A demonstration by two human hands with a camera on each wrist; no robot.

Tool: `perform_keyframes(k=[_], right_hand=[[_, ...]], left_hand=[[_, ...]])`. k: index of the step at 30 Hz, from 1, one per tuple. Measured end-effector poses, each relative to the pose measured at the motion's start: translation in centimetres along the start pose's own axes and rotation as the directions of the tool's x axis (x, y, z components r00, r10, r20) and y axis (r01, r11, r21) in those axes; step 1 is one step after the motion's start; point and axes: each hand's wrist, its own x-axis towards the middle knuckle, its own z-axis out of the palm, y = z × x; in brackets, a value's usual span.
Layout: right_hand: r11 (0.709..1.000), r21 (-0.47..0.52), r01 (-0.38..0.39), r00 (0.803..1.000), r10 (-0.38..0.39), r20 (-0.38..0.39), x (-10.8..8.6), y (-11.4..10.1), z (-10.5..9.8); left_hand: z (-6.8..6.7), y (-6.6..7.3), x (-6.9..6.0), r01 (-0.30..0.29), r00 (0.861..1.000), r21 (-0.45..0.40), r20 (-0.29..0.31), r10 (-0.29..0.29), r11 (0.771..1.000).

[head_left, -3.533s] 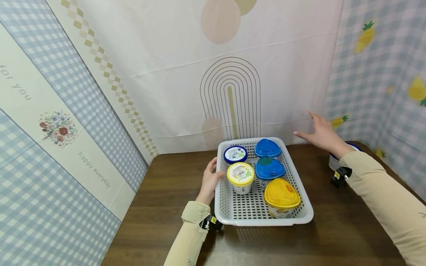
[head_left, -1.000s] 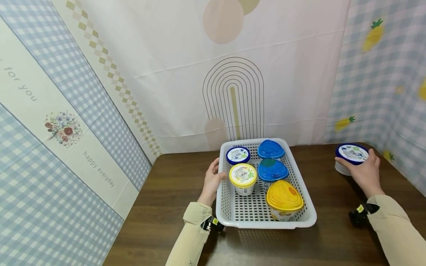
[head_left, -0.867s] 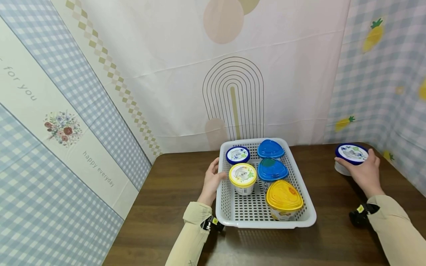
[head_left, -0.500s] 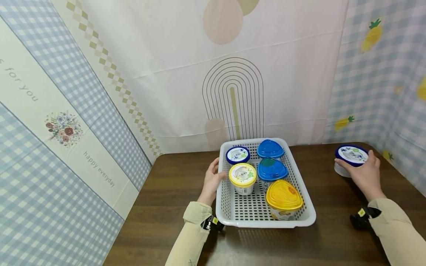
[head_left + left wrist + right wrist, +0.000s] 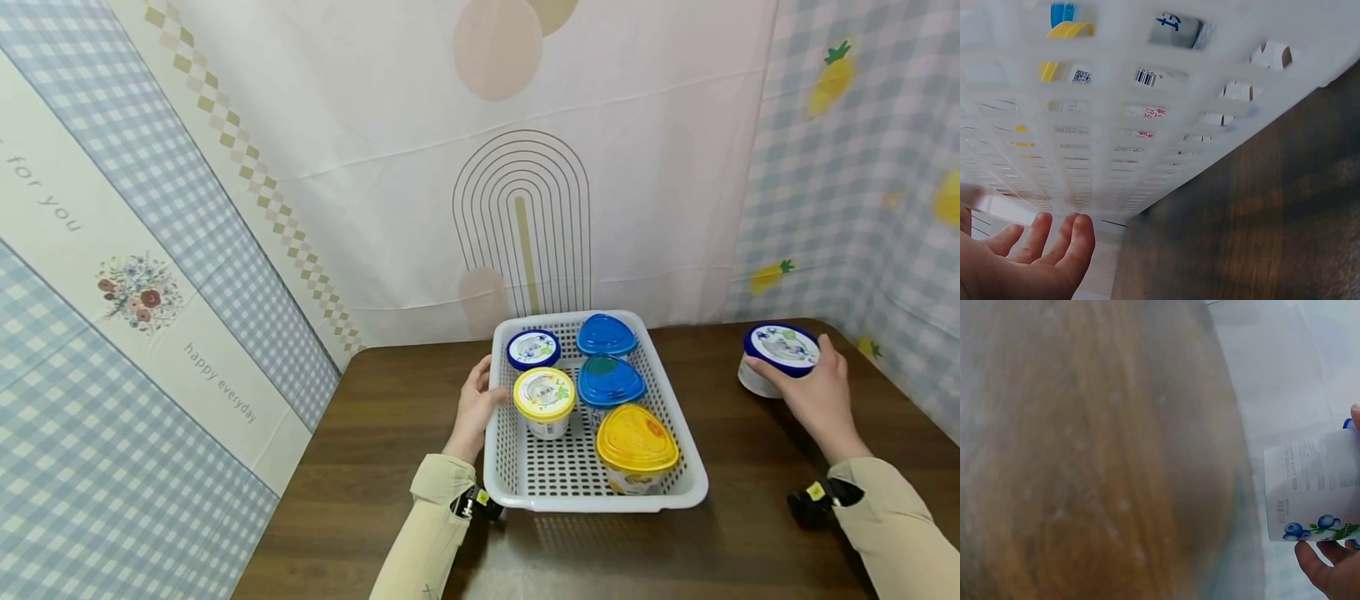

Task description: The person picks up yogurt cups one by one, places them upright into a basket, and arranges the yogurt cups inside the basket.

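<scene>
At the right end of the table, my right hand (image 5: 823, 400) grips a round white tub (image 5: 759, 381) with a dark blue lid, thumb on its near left side and fingers at its right. Blueberries are printed on its wall in the right wrist view. Whether its base touches the table I cannot tell. My left hand (image 5: 476, 410) holds the left rim of a white plastic basket (image 5: 504, 487), thumb over the edge and fingers outside. In the basket stand a blue-lidded round tub (image 5: 533, 348), a yellow-lidded round tub (image 5: 544, 396), and three rounded-triangular tubs.
Two of the triangular tubs have blue lids, one at the back (image 5: 606, 333) and one mid-basket (image 5: 611, 380); a yellow-lidded triangular tub (image 5: 637, 440) stands at the front right. The brown wooden table (image 5: 360, 492) meets a printed cloth backdrop (image 5: 660, 208) behind and at the right.
My right hand, open in the air 3.5 seconds ago, came down and took hold of the blue-lidded tub. In the last half second the tub has shifted slightly left. The left hand stays at the basket.
</scene>
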Motion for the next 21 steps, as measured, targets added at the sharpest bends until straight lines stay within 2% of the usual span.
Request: perform_keyframes(k=[15, 21], right_hand=[[0.993, 0.06, 0.102, 0.995, -0.103, 0.009, -1.3, -5.2, -0.9], [0.976, 0.108, 0.187, 0.982, -0.19, 0.013, -2.5, -7.7, -0.8]], left_hand=[[0.0, -0.1, 0.2, 0.008, 1.0, 0.0, -0.001, -0.008, 1.0], [0.0, -0.1, 0.2, 0.01, 1.0, -0.017, 0.004, -0.01, 1.0]])
